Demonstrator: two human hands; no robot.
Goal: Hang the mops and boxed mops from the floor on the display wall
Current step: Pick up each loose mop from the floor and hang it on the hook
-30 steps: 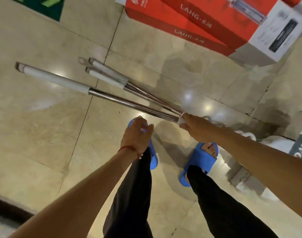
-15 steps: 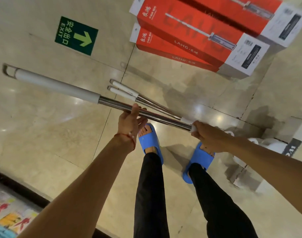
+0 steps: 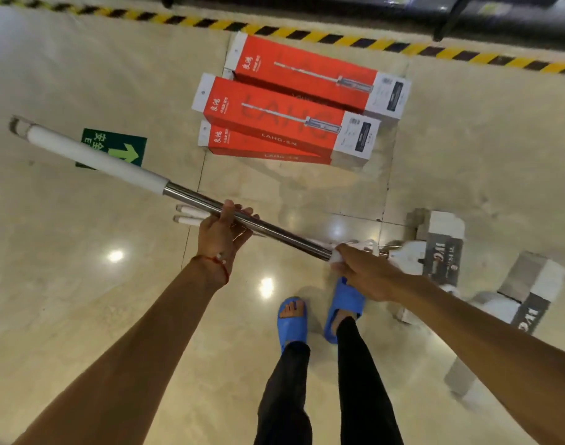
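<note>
Steel mop [image 3: 191, 196] held clear of the floor [image 3: 82, 284], long axis upper left to lower right | left hand [image 3: 221, 234] mid-shaft, fingers [image 3: 242, 232] curled round it | right hand [image 3: 364, 271] clamped on lower end, nearer | two more mops [image 3: 188, 215] and three red boxes [image 3: 290, 123] lying on glossy tile | display wall out of view

Shop floor, boxed mops [image 3: 290, 123], exit sticker [image 3: 120, 146]

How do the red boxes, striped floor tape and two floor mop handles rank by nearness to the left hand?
1. Floor mop handles: just beneath the left hand, poking out leftward.
2. Red boxes: stacked on the floor ahead.
3. Striped floor tape: farthest, beyond the boxes.
</note>
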